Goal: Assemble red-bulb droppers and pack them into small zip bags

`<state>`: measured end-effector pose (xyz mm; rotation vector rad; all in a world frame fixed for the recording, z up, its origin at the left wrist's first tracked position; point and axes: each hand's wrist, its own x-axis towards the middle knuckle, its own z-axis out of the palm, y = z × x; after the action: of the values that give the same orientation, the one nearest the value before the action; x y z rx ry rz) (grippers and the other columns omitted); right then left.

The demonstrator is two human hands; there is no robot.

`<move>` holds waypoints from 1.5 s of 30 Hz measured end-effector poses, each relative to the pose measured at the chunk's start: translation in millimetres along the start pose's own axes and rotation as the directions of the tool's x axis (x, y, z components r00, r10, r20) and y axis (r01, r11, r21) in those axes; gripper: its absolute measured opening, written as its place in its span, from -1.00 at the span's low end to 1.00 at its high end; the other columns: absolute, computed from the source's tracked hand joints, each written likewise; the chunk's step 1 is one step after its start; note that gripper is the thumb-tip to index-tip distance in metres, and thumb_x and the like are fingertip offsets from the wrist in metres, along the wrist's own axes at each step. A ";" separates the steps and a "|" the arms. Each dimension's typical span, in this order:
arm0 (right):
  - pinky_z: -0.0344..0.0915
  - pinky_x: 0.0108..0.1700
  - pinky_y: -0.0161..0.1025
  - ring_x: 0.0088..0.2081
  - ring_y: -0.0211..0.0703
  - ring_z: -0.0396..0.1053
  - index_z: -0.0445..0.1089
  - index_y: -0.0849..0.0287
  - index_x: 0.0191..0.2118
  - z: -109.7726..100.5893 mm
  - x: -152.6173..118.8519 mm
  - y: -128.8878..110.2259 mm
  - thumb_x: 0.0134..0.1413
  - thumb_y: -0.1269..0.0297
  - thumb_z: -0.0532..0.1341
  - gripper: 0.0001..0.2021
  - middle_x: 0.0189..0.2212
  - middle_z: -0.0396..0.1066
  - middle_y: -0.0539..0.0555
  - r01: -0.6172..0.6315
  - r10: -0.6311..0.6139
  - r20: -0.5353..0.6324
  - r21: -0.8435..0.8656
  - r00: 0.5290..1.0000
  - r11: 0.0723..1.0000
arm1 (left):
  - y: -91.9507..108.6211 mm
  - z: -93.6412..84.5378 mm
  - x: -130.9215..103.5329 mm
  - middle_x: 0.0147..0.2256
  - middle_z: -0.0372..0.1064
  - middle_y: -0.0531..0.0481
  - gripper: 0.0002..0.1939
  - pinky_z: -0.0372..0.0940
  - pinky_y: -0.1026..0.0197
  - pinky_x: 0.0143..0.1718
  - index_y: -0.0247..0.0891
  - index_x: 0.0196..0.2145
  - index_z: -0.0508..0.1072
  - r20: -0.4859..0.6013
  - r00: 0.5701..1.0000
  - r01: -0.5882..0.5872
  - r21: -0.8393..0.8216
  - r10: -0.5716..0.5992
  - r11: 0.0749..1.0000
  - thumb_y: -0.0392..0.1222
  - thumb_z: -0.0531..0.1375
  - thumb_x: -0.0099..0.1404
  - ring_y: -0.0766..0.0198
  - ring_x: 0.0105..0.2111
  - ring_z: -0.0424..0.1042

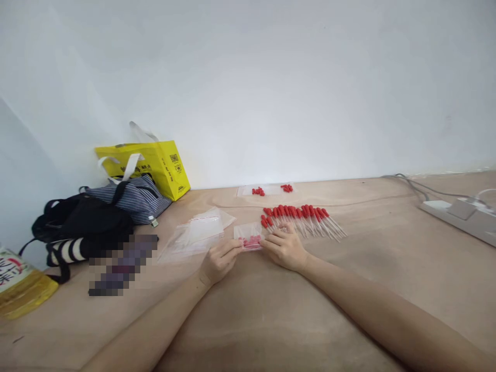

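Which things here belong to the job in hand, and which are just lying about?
Apparently in the job:
clear bag with red pieces, at left hand and right hand
loose clear bags
red-tipped sticks
red pieces by the wall

Apparently lying about:
yellow bag
striped bag
black bag
bottle
power strip

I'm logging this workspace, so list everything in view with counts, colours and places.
Yellow shopping bag: one, yellow, back left
Striped bag: one, dark and white, before it
Black bag: one, black, left
Bottle: one, yellow contents, far left
Pixelated object: one, dark, left
Small connector-like piece: one, whitish, beside striped bag
Loose plastic bags: several, clear, left of centre
Red pieces: two clusters, red, near wall
Red-ended sticks: many, red and pale, centre
Power strip: one, white, right
Cables: several, grey and white, right
Table: one, tan, below
Wall: pale, behind
Held plastic bag: one, clear, red contents, between hands
Left hand; right hand: one each, centre
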<state>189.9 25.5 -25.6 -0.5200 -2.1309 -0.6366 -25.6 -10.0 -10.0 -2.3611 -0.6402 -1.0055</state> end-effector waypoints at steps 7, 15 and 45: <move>-0.03 -0.20 -0.20 -0.52 -0.33 0.11 0.33 0.21 -0.47 3.9 3.4 -6.3 0.01 0.50 0.05 -0.84 -0.66 0.29 -0.08 0.057 -0.055 -0.065 0.027 0.996 0.998 | 3.3 2.7 10.4 -0.38 0.46 0.01 -0.88 0.34 0.22 -0.29 -0.28 -0.31 0.39 0.003 1.000 -0.014 0.041 0.013 0.999 -0.36 0.16 0.14 0.28 -0.32 0.41; -0.05 -0.20 -0.20 -0.49 -0.33 0.14 0.35 0.18 -0.46 3.8 4.6 -5.8 0.02 0.47 0.06 -0.84 -0.63 0.32 -0.06 -0.007 0.009 -0.046 0.057 0.999 0.998 | 2.1 2.5 10.1 -0.39 0.46 0.02 -0.87 0.27 0.20 -0.28 -0.28 -0.34 0.39 -0.013 0.999 -0.050 0.037 0.051 0.998 -0.42 0.12 0.15 0.31 -0.34 0.39; -0.08 -0.21 -0.22 -0.53 -0.33 0.15 0.27 0.19 -0.56 5.3 5.3 -8.7 -0.13 0.52 0.01 -0.83 -0.66 0.26 -0.06 -0.106 0.096 0.059 0.225 0.994 0.969 | -9.4 -3.3 5.3 -0.40 0.43 -0.06 -0.88 0.31 0.18 -0.31 -0.32 -0.35 0.34 0.051 0.989 -0.143 0.202 0.136 0.969 -0.39 0.02 0.24 0.28 -0.37 0.40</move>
<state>178.8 22.6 -26.3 -0.5166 -2.1717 -0.3199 -29.6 -3.5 -1.5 -2.2130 -0.5541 -0.7970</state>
